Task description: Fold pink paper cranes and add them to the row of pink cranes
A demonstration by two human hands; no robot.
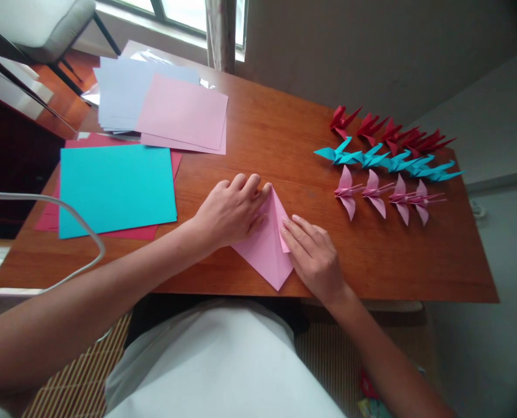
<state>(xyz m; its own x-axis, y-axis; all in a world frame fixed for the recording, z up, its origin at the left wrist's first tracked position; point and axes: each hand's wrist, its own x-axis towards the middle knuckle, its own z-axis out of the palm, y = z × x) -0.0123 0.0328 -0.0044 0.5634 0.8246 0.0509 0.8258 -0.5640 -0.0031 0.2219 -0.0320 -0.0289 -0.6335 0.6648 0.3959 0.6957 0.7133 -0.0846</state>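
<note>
A pink sheet of origami paper [265, 247] lies on the wooden table in front of me, one corner pointing towards my body. Its right edge is folded inward as a narrow flap along a centre crease. My left hand [236, 209] rests over the paper's upper left part, fingers curled, with the fingertips pressing near the top point. My right hand [313, 252] lies along the folded flap, its fingers extended and close together, fingertips on the flap's edge. The parts of the sheet under both hands are hidden.
Folded cranes in red [391, 133], blue [389, 159] and pink [374, 194] stand in rows on the table's right. Stacks of blue paper [117, 188], pink paper [184, 110] and pale paper [121, 93] lie left. A white cable [78, 217] loops over the left edge.
</note>
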